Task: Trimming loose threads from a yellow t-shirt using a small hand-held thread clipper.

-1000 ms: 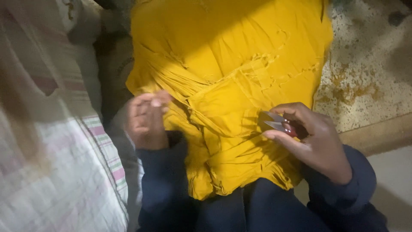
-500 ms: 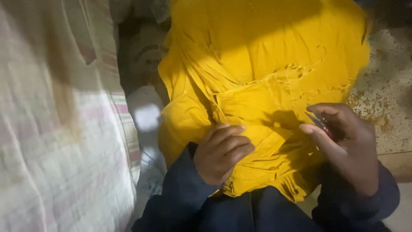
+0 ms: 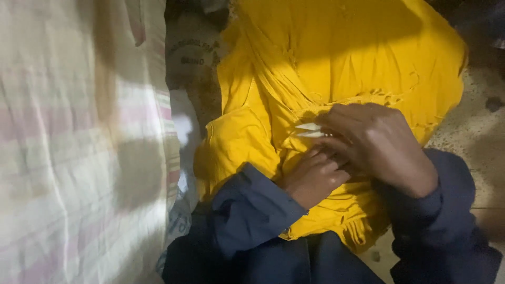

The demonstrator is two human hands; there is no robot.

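Yellow garment (image 3: 336, 68) on lap, shifted right since earlier frame. My right hand (image 3: 376, 144) now over fold, gripping small scissors (image 3: 310, 130); left hand (image 3: 313, 179) has moved beneath it, pinching cloth.

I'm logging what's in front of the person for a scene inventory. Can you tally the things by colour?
Yellow: 1, the yellow garment under both hands.
Silvery: 1, the small pointed blades at the right hand, just above the left hand.
White with pink stripes: 1, the striped cloth.
Pale: 1, the printed sack.
Total: 4
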